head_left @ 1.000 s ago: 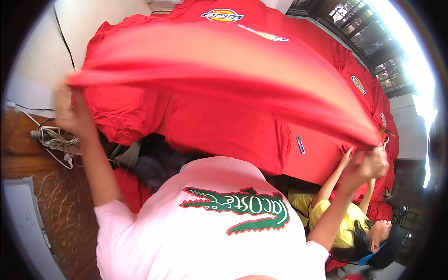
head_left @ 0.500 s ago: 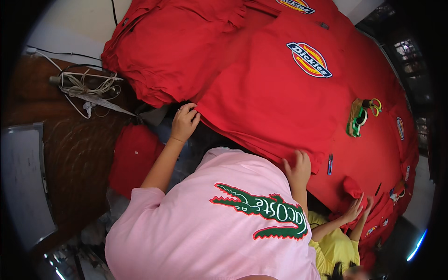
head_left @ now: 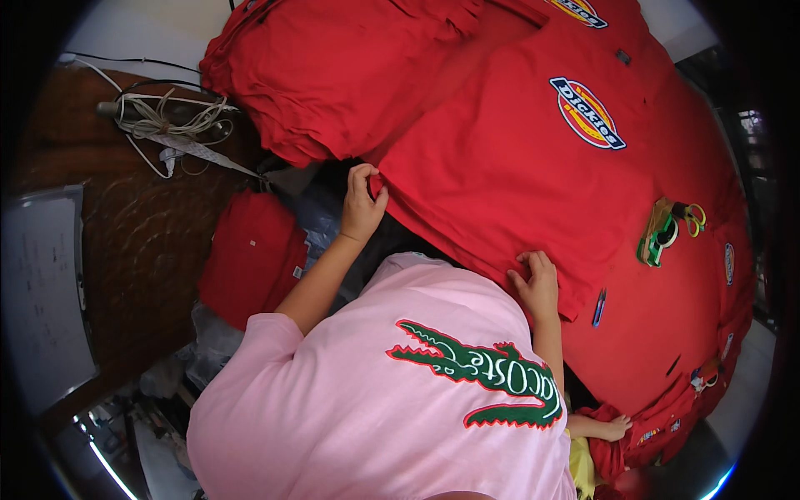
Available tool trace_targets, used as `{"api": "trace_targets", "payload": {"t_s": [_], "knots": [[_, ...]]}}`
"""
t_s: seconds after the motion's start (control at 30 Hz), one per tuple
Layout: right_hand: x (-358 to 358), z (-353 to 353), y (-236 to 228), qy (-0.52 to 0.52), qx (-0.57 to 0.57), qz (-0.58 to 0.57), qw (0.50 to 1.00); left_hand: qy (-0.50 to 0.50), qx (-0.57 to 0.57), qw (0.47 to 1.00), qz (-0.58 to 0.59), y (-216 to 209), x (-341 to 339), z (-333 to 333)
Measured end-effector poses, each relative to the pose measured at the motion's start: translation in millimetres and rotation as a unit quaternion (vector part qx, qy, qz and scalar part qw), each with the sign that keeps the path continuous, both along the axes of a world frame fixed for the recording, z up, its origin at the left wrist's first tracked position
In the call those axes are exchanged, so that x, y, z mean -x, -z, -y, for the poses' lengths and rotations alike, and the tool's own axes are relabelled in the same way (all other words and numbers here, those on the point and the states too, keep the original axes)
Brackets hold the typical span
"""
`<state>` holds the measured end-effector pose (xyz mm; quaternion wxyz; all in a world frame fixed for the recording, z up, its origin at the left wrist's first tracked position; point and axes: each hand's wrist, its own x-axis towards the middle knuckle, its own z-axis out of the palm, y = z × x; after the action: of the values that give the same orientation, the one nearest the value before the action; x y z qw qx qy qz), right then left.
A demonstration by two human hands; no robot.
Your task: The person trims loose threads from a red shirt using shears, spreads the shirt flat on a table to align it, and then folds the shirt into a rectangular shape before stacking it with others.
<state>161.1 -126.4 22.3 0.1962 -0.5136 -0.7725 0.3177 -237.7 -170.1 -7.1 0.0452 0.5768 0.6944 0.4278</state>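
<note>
A red shirt (head_left: 500, 158) with an oval badge on its chest lies spread flat across the table. At its hem corner on the left, my left hand (head_left: 364, 204) is closed, pinching the cloth edge between thumb and fingers. Farther right along the same near hem, my right hand (head_left: 537, 286) has its fingers bent over the edge, with the thumb close by, gripping the cloth. Beside the left hand lies a thick heap of red shirts (head_left: 333, 75). The undersides of both grips are hidden.
Right of the shirt lie a green tape dispenser (head_left: 658, 233), yellow-handled scissors (head_left: 694, 218) and a blue pen-like cutter (head_left: 599, 307). A co-worker's hand (head_left: 615, 428) touches red garments at lower right. Folded red cloth (head_left: 250, 250) and a coiled cable (head_left: 171, 121) are at left.
The view has shifted slightly. My right fingers, stretched over the cloth before, are now bent at the hem. The co-worker's two raised hands have come down; one now shows on the red garments.
</note>
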Motion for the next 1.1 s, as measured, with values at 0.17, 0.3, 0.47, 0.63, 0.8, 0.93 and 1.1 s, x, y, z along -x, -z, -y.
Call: {"api": "trace_targets", "payload": {"t_s": [0.17, 0.3, 0.47, 0.63, 0.8, 0.93, 1.1], "knots": [[-26, -1, 24, 0.145, 0.144, -0.252, 0.946, 0.003, 0.044, 0.997, 0.068, -5, -9, -11], [-50, -7, -37, 0.398, -0.084, -0.418, 0.813, -0.003, 0.118, 0.991, 0.070, -21, -23, -23], [-139, 44, -40, 0.623, -0.180, -0.216, 0.730, 0.190, 0.055, 0.975, -0.104, -17, -50, -33], [-170, 112, 14, 0.616, -0.107, -0.247, 0.740, 0.266, 0.072, 0.955, -0.107, -18, -61, -19], [-160, 114, 24, 0.559, -0.073, -0.300, 0.769, 0.263, 0.104, 0.954, -0.096, -7, -46, -9], [-146, 102, 13, 0.484, -0.079, -0.203, 0.847, 0.255, 0.115, 0.955, -0.098, -8, -38, -14], [-145, 103, 11, 0.439, -0.029, -0.155, 0.885, 0.250, 0.125, 0.955, -0.093, -6, -30, -16]]}}
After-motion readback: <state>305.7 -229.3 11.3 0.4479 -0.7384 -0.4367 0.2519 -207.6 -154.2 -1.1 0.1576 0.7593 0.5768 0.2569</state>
